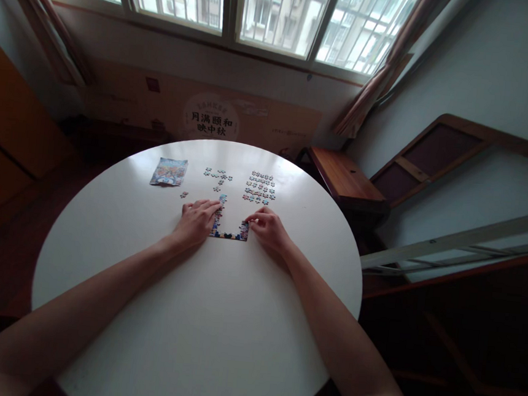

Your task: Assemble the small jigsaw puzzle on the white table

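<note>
A partly joined jigsaw puzzle [228,236] lies on the white round table [216,317], with a bottom row, a taller left column and a short right column. My left hand [197,220] rests over the left column, fingers stretched out and lying on its pieces. At the top of the right column my right hand [266,226] pinches a small jigsaw piece [246,223] between thumb and forefinger; the fingertips partly hide it. Beyond the hands are a grid of loose jigsaw pieces [260,186] and a looser cluster of pieces [218,175].
A picture bag [169,172] lies at the table's far left, with a stray piece [183,194] nearer me. Behind the table's right edge stands a wooden bench [344,177]. A long printed cardboard panel [271,115] leans below the window [280,14].
</note>
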`<state>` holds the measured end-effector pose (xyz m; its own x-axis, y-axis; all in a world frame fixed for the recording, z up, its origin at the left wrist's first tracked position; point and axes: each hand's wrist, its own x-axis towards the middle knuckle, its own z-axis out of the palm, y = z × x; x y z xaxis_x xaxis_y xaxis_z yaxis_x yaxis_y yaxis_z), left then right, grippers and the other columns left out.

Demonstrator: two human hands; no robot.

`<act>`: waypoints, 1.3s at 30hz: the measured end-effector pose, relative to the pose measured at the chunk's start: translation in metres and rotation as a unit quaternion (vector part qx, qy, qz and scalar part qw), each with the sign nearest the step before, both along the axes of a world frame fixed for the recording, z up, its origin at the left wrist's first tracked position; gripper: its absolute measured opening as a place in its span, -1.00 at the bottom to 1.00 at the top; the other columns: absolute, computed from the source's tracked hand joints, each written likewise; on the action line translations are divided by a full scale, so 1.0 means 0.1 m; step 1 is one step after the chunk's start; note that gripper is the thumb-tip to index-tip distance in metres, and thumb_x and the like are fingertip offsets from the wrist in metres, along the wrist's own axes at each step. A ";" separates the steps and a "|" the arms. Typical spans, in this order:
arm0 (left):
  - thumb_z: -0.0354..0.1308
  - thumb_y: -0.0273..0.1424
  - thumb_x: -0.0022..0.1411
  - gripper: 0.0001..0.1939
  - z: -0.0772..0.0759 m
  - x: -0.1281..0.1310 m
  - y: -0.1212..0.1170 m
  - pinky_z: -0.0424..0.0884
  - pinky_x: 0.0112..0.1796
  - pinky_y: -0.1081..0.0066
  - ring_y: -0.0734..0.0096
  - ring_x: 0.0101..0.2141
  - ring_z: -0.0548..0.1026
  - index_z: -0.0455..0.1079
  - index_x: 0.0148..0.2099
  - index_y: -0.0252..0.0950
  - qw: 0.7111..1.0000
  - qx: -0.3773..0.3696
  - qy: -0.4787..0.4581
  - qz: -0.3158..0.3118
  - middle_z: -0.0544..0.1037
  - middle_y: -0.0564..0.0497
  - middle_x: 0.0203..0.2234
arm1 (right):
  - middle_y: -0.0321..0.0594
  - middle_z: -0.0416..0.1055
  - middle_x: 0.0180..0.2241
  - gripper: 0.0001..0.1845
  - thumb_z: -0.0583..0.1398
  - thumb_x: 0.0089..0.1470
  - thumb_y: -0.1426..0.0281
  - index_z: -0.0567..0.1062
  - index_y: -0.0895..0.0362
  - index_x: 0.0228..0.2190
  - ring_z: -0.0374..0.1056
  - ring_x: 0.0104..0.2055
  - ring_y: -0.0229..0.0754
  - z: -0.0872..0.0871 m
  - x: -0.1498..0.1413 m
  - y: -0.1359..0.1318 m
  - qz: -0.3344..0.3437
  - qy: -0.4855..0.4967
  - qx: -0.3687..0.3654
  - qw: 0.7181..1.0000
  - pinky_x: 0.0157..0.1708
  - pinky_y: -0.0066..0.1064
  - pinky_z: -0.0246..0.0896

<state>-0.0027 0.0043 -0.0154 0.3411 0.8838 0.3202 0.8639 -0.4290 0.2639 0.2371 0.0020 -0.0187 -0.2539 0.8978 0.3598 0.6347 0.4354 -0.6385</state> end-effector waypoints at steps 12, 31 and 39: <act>-0.11 -0.38 0.31 -0.61 0.02 -0.01 -0.01 0.14 0.01 0.05 0.11 0.08 0.33 0.41 0.09 -0.16 1.000 0.011 -0.015 -0.008 0.47 -0.05 0.09 | -0.26 0.40 -0.37 -0.78 0.24 0.00 0.54 0.65 0.04 -0.34 0.29 -0.39 -0.32 0.00 0.01 0.01 0.007 -0.018 0.000 1.000 -0.31 -0.45 0.21; -0.07 -0.39 0.26 -0.60 0.03 -0.01 -0.01 0.16 0.00 0.04 0.06 0.08 0.30 0.39 0.09 -0.16 1.000 -0.002 -0.009 0.001 0.45 -0.06 0.10 | -0.26 0.39 -0.37 -0.81 0.23 0.01 0.52 0.64 0.06 -0.39 0.29 -0.39 -0.32 0.01 0.00 0.01 0.004 -0.011 -0.009 1.000 -0.30 -0.44 0.20; -0.06 -0.38 0.25 -0.60 0.01 -0.01 0.01 0.16 0.00 0.03 0.04 0.08 0.30 0.40 0.09 -0.14 1.000 0.000 -0.010 0.001 0.45 -0.06 0.10 | -0.25 0.40 -0.38 -0.87 0.23 0.05 0.46 0.61 0.10 -0.35 0.27 -0.43 -0.33 0.00 0.00 0.01 -0.005 -0.003 -0.008 1.000 -0.33 -0.45 0.19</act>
<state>-0.0039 0.0051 -0.0146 0.3323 0.8847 0.3269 0.8599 -0.4266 0.2803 0.2373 0.0032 -0.0183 -0.2481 0.9054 0.3446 0.6429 0.4199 -0.6406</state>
